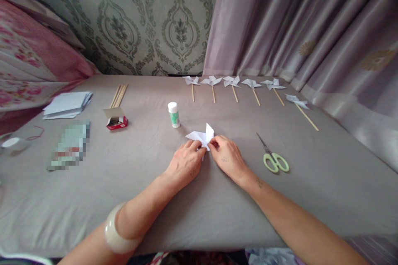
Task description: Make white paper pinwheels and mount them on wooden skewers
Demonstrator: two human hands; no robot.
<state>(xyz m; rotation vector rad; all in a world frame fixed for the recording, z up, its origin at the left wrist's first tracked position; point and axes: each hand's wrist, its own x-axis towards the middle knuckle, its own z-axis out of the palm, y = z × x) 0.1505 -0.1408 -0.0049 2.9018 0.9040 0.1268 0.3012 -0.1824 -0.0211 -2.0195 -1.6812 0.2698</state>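
Note:
A white paper pinwheel point(199, 136) without a stick lies low over the cloth-covered table, with both hands at its near side. My left hand point(186, 157) is closed on its left part, fingers bent and thumb pressing near the middle. My right hand point(226, 155) pinches the paper just to the right of the centre. The fingers cover part of the folded blades; one blade stands up behind them. Beyond the paper, a glue stick point(174, 115) with a white cap stands upright. Scissors point(272, 157) with light green handles lie right of my right hand.
Several finished pinwheels on sticks point(234, 87) line the back right of the table point(149, 198). At the left are a paper stack point(66, 105), wooden sticks point(118, 96), an open red box point(117, 122) of small dark pieces, a blurred packet point(71, 145) and a white cup-like object point(15, 144).

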